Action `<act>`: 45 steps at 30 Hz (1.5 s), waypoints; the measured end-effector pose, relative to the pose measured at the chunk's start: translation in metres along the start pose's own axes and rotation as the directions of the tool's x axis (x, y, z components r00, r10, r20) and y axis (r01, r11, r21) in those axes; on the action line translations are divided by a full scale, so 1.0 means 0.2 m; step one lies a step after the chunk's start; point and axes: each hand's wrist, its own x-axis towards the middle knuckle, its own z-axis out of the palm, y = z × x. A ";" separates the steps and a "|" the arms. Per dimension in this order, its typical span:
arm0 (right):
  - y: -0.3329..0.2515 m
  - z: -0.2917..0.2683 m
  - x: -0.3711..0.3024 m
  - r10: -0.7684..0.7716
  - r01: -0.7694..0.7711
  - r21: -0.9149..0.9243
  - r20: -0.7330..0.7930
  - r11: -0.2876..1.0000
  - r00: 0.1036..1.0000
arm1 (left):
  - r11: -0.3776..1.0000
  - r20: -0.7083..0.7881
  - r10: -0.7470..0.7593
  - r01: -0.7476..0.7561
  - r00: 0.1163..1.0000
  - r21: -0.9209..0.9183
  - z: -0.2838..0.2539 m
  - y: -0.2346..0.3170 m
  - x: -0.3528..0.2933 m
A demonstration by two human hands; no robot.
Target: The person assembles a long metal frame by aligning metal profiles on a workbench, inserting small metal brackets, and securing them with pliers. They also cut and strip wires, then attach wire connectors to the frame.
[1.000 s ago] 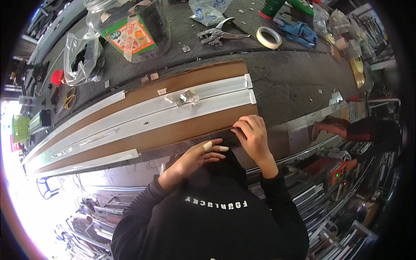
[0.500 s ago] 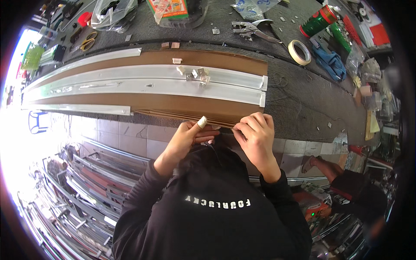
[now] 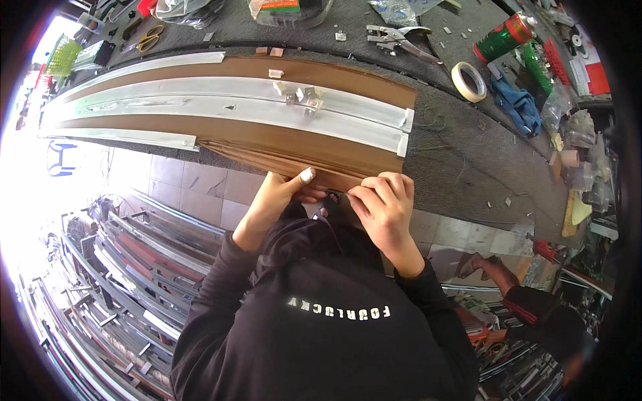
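My left hand (image 3: 275, 199) is closed on the near edge of a long brown ribbed piece (image 3: 271, 159) that looks like stacked or folded cardboard. White wrapping covers its thumb, which lies on top, while the fingers curl beneath. Further right, my right hand (image 3: 388, 204) pinches the same edge close to its right end; its fingertips are partly hidden. Two long white strips (image 3: 348, 117) with small end caps lie side by side on the brown sheet (image 3: 334, 70). Several small whitish and clear blocks (image 3: 306, 97) sit on them.
On the grey bench (image 3: 461, 157) are pliers (image 3: 401, 40), a tape roll (image 3: 468, 81), a red-and-green spray can (image 3: 505, 37), a blue cloth (image 3: 515, 103) and scissors (image 3: 150, 38). Metal bars (image 3: 127, 267) fill racks at lower left. Another person (image 3: 542, 314) is at lower right.
Both hands have come slightly left and toward me with the brown edge, which now tilts down and shows more of its ribbed face. The view has shifted slightly.
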 end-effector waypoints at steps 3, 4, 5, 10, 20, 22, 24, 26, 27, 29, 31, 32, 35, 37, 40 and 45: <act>0.06 -0.07 0.06 0.038 -0.053 0.190 0.080 0.980 0.996 | 0.997 -0.044 0.015 -0.018 0.999 -0.070 0.01 -0.03 0.01; 0.10 -0.11 0.10 0.050 -0.081 0.288 0.113 0.954 0.992 | 0.997 -0.054 0.028 -0.032 0.998 -0.069 0.02 -0.03 0.01; 0.18 -0.15 0.15 0.094 -0.115 0.202 0.108 0.973 0.990 | 0.998 -0.064 0.030 -0.034 0.998 -0.059 0.02 -0.03 0.01; 0.90 -0.16 0.69 0.103 -0.075 -0.224 0.118 0.972 0.988 | 0.999 -0.046 0.033 -0.033 0.998 -0.001 0.00 -0.02 0.03; 1.51 0.05 1.09 0.335 0.002 -0.432 0.702 0.902 0.628 | 0.994 -0.145 -0.029 0.013 0.989 -0.109 0.04 0.00 0.02; 1.50 0.09 1.08 0.324 0.050 -0.457 0.699 0.888 0.637 | 0.995 -0.155 -0.033 0.018 0.987 -0.095 0.05 0.01 0.03; 1.45 0.15 1.05 0.313 0.095 -0.559 0.588 0.824 0.746 | 0.996 -0.166 -0.028 0.014 0.986 -0.086 0.06 0.01 0.03; 1.37 0.17 1.00 0.285 0.087 -0.611 0.485 0.787 0.827 | 0.990 -0.185 -0.027 0.001 0.982 -0.140 0.06 0.02 0.03; 1.34 0.14 0.99 0.268 0.065 -0.612 0.437 0.788 0.859 | 0.990 -0.183 -0.050 0.024 0.982 -0.142 0.07 0.02 0.04; 1.24 0.04 0.95 0.184 0.044 -0.612 0.304 0.789 0.935 | 0.988 -0.189 -0.091 0.065 0.978 -0.139 0.07 0.02 0.04; 1.11 -0.08 0.86 0.196 -0.079 -0.584 0.139 0.808 0.971 | 0.990 -0.187 -0.056 0.030 0.981 -0.140 0.06 0.01 0.04; 1.04 -0.15 0.79 0.187 -0.131 -0.567 0.042 0.814 0.981 | 0.990 -0.184 -0.036 0.010 0.982 -0.142 0.06 0.01 0.04; 0.74 -0.40 0.44 0.628 -0.656 0.133 0.202 0.743 0.752 | 0.983 -0.145 -0.043 0.016 0.989 -0.184 0.06 0.00 0.05; 0.42 -0.47 0.12 0.582 -0.731 0.532 0.457 0.428 0.673 | 0.983 -0.129 -0.055 0.032 0.990 -0.180 0.06 -0.01 0.05; -0.05 -0.37 -0.23 0.453 -0.747 0.661 0.645 0.071 0.615 | 0.983 -0.106 -0.025 0.005 0.994 -0.185 0.05 -0.02 0.04; -0.46 -0.15 -0.44 0.543 -0.844 0.378 0.830 -0.381 0.127 | 0.992 -0.081 0.020 -0.030 0.997 -0.123 0.04 -0.02 0.02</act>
